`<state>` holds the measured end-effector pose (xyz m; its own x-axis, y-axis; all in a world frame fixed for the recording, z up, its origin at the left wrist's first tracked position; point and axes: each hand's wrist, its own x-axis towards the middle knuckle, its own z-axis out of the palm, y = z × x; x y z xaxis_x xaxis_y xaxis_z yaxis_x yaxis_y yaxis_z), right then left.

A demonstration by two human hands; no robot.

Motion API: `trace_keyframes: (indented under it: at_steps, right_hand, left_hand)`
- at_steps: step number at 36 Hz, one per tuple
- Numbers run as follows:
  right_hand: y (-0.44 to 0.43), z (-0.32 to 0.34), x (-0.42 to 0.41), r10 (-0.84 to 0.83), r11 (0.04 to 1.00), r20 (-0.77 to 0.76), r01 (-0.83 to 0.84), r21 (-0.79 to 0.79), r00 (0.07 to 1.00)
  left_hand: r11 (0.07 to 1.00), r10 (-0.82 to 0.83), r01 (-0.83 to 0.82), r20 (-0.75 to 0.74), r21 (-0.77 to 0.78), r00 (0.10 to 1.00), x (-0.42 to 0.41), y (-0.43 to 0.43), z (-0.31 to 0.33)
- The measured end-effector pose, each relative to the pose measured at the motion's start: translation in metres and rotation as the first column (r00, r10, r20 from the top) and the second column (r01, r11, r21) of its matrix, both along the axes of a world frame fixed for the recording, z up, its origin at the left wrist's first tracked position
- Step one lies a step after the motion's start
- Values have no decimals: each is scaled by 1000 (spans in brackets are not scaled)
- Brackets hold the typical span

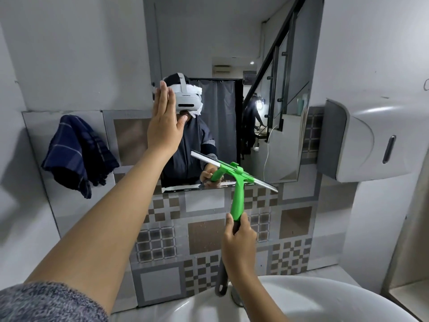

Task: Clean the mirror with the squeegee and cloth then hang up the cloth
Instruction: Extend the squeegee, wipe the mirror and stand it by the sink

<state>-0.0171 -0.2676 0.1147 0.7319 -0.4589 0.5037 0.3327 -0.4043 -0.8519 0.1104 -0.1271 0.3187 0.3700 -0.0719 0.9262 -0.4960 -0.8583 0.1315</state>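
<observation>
The mirror (222,43) hangs on the wall above the sink. My right hand (239,240) grips the handle of a green squeegee (238,196); its blade lies tilted across the mirror's lower right edge, sloping down to the right. My left hand (164,126) is raised flat with fingers together, palm toward the mirror's left edge, holding nothing; whether it touches the glass I cannot tell. A dark blue checked cloth (79,154) hangs on the wall to the left of the mirror, apart from both hands.
A white sink (325,298) curves below my right arm. A white paper towel dispenser (362,140) juts from the wall at right. Patterned grey and brown tiles (204,238) cover the wall under the mirror. A person stands reflected deep in the mirror.
</observation>
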Motion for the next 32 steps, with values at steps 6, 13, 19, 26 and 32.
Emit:
trace_keyframes:
  at_steps: [6, 13, 19, 26, 32]
  right_hand:
    - [18, -9, -5, -12, 988, -38, 6, -151, 999]
    - [22, -12, -10, -19, 969, -62, 3, -247, 998]
    - [25, -17, -11, -8, 949, -109, -27, -314, 994]
    - [18, -19, -20, -19, 922, -175, -50, -383, 984]
    - [9, -25, -42, -20, 893, -230, -85, -441, 973]
  left_hand:
    - [1000, -3, 4, -4, 27, 1000, -2, 3, 1]
    - [998, 11, -12, 17, 54, 1000, -2, 5, 0]
    - [998, 5, -5, 7, 61, 1000, -5, 4, -8]
    - [994, 25, -14, -103, 105, 994, -18, 8, -26]
    - [992, 29, 4, -246, 129, 969, -37, 10, -56]
